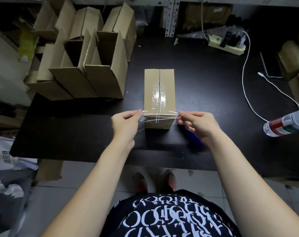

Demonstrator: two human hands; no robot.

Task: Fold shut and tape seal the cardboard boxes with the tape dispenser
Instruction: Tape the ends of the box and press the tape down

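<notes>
Tape [160,117] across box [160,86] edge, pinched by left hand [126,124], right hand [195,124], blue dispenser [194,138] half-hidden.

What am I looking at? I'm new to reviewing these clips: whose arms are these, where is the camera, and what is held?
There is no machine: these are a person's bare arms, filmed by one wide-angle camera worn on the head, looking down. On the black table stands a closed cardboard box with clear tape on its top seam. The left hand and right hand each pinch an end of a clear tape strip stretched across the box's near edge. Open boxes stand at the far left; a bottle, a white cable and a power strip are on the right.
</notes>
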